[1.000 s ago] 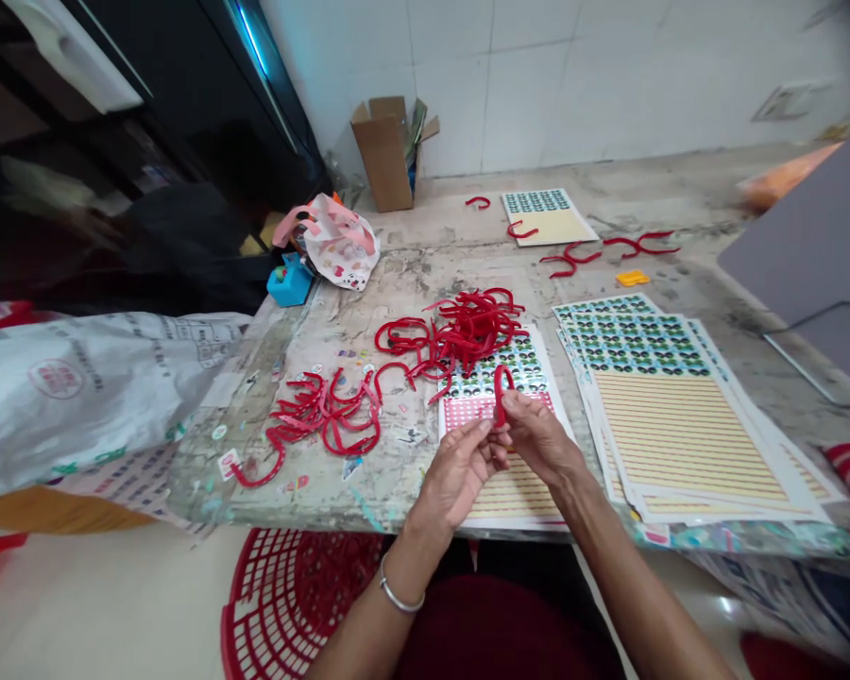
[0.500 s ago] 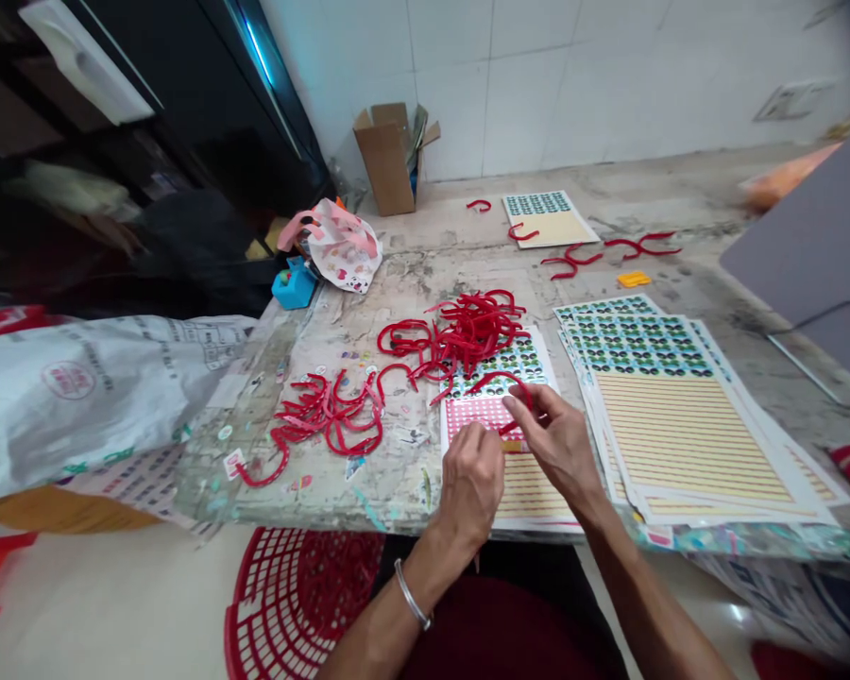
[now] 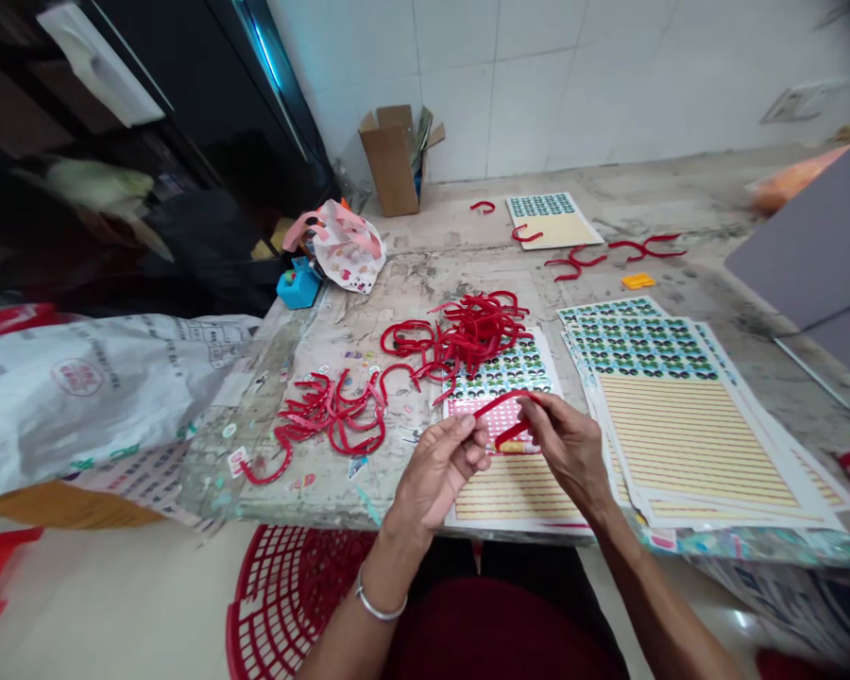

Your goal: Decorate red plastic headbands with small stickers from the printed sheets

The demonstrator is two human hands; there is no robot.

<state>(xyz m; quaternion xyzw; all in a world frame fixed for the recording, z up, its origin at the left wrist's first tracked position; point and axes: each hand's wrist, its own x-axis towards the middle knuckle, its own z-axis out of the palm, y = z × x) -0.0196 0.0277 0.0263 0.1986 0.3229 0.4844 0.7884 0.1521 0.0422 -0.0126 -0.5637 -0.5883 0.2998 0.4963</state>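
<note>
A curved red strip is held above the printed sheets near the table's front edge. My left hand, with a silver bangle at the wrist, pinches one end between thumb and finger. The bend of the strip is gripped by my right hand, and its other end hangs free between the hands. Beneath lie a sheet with yellow stripes and a pink checked piece. Beyond my hands is a tangled pile of red strips; a second pile lies to the left.
Stacked printed sheets lie on the right, near a grey panel. A cardboard box, white-and-pink bag and blue holder stand at the back left. A red basket is below the table's front edge.
My left hand has turned palm up, moved left and taken the strip's end. My right hand has shifted slightly right and down, still holding the strip.
</note>
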